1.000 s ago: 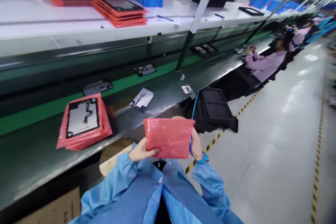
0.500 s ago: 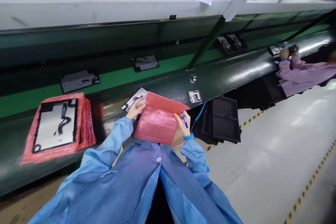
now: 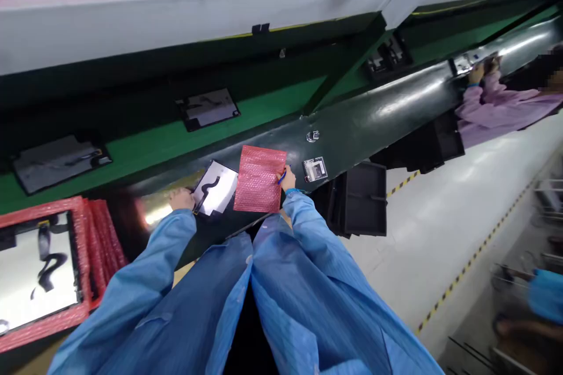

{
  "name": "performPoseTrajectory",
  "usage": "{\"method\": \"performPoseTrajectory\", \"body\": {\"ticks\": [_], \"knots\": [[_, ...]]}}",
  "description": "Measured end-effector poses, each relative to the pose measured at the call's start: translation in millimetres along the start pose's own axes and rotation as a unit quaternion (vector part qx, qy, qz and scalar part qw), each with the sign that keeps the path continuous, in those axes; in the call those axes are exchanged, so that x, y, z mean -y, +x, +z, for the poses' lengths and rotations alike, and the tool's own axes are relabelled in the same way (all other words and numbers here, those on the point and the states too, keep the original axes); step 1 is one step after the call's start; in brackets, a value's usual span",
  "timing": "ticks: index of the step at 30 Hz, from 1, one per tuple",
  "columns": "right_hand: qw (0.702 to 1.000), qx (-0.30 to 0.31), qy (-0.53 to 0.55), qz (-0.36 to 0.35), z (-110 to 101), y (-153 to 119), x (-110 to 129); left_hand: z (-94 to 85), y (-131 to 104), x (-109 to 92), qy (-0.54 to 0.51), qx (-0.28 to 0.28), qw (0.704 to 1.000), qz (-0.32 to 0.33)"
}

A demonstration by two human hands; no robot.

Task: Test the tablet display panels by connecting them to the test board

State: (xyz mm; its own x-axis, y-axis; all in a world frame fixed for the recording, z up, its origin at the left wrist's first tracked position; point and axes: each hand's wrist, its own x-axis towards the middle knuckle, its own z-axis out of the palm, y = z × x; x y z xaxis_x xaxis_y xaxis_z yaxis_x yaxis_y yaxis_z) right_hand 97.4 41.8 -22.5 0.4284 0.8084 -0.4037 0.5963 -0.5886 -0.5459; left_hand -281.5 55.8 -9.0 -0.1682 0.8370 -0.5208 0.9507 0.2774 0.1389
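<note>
A pink bubble-wrap bag [image 3: 260,179] lies on the dark green bench top in front of me. My right hand [image 3: 287,178] is at its right edge, closed round a blue pen [image 3: 282,176]. To the left of the bag is a silver panel with a black ribbon cable [image 3: 219,188], its right side close against the bag. My left hand [image 3: 182,199] touches the panel's left edge, fingers together; whether it grips the edge is too small to tell. Right of the bag sits a small square metal part [image 3: 315,169], with a smaller piece [image 3: 312,136] behind it.
At the left, a large panel [image 3: 41,266] rests on stacked pink bubble bags [image 3: 105,240]. Two more panels [image 3: 208,108] lie along the green strip. Black trays [image 3: 366,199] are stacked at the right. A person in pink [image 3: 497,106] works farther along.
The pink bag has gone from being held up by both hands to lying flat on the bench. My left hand has let go of it and moved left to the panel. The view has shifted.
</note>
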Motion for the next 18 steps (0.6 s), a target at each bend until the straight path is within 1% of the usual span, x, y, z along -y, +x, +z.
{"method": "performPoseTrajectory", "body": {"ticks": [2,4,8,10,13,15,16,18], "knots": [[1.000,0.015,-0.013,0.000,-1,8,-4,1.6,-1,2,-0.009,0.001,1.000,-0.025],[0.999,0.029,-0.021,-0.006,-4,16,-8,2.6,-3,4,-0.032,0.010,0.999,-0.031],[0.998,0.058,-0.028,-0.023,-16,37,-16,0.6,-12,4,-0.107,0.029,0.993,-0.044],[0.996,0.074,-0.030,-0.035,-22,50,-22,-4.9,-25,4,-0.142,0.017,0.987,-0.067],[0.992,0.106,-0.035,-0.055,-31,69,-29,-17.8,-63,-1,-0.177,-0.038,0.974,-0.138],[0.988,0.136,-0.038,-0.069,-37,80,-34,-22.6,-93,-17,-0.198,-0.093,0.957,-0.192],[0.985,0.152,-0.040,-0.077,-40,84,-36,-21.5,-106,-31,-0.211,-0.119,0.946,-0.213],[0.978,0.181,-0.041,-0.090,-45,91,-38,-9.9,-120,-71,-0.240,-0.158,0.928,-0.238]]}}
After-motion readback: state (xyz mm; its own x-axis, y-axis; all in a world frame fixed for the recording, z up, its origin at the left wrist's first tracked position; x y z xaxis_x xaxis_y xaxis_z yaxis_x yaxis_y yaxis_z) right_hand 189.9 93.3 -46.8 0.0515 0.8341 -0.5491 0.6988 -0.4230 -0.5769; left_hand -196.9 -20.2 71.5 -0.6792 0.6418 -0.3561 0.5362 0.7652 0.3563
